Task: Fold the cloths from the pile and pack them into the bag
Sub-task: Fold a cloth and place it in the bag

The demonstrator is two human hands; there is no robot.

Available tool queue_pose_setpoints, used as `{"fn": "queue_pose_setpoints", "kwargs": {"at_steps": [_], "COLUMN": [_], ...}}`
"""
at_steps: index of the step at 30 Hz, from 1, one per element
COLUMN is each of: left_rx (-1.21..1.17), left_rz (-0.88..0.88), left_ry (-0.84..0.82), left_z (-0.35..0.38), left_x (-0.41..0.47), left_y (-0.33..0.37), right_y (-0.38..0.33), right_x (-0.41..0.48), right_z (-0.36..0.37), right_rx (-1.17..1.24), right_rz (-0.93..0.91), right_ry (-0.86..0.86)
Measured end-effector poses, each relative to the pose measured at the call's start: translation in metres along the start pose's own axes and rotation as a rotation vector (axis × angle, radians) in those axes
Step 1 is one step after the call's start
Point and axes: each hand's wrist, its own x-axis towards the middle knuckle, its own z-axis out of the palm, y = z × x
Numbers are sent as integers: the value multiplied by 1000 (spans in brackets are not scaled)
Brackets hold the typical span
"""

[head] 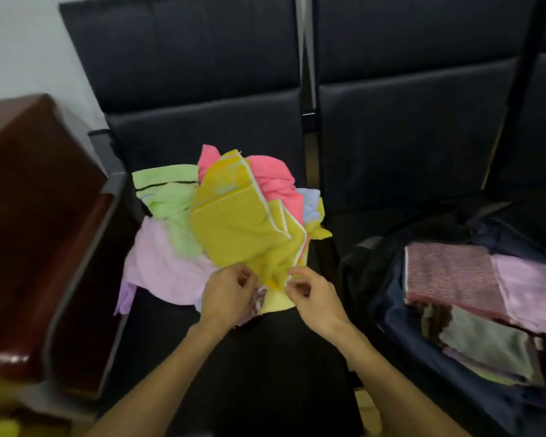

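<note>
Now, by label:
Left hand (226, 290): fingers curled, pinching the near edge of the yellow cloth (240, 222) at its lower left; likely placed there to find a corner and draw the cloth free of the heap.
Right hand (309, 294): fingers curled likewise, pinching the same near edge just beside the left hand; set close together probably so the edge can be spread outward into a straight line for folding.
Yellow cloth: crumpled, lying on top of the pile (202, 222), white-trimmed edges showing, near end gathered between the two hands; not yet flat, not yet folded.
Pile: heaped on the seat of the black chair (208, 130), directly ahead; green cloth (171, 197) at left rear, pink cloth (275, 178) behind the yellow one, lilac cloth (161, 266) at left front, a scrap of pale blue at right rear; kept loose and within easy reach of both arms.
Bag (391, 310): dark, lying open on the neighbouring seat to the right, well apart from the pile yet within an arm's swing.
Bag contents: folded cloths laid flat side by side and in layers, a speckled maroon one (448, 272) beside a lilac one (530, 288), a greyish one nearer; room left cannot be judged.
Progress, as a judgement: part packed, several cloths unfolded.
Wooden furniture (29, 216): reddish-brown, at left, beside the chair.
</note>
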Motion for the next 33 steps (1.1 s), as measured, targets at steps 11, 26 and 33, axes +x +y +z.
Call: {"fn": "queue_pose_setpoints", "kwargs": {"at_steps": [11, 26, 33], "left_rx": [153, -64, -106], "left_rz": [127, 253, 327], "left_ry": [-13, -71, 55], "left_z": [-23, -57, -107], "left_x": [111, 43, -10], "left_y": [-9, 13, 40], "right_y": [-29, -118, -203], "right_x": [127, 57, -19], "right_z": [20, 11, -5], "right_rx": [-157, -591, -1547], "right_rz": [146, -171, -448], "right_ry": [88, 54, 244]}}
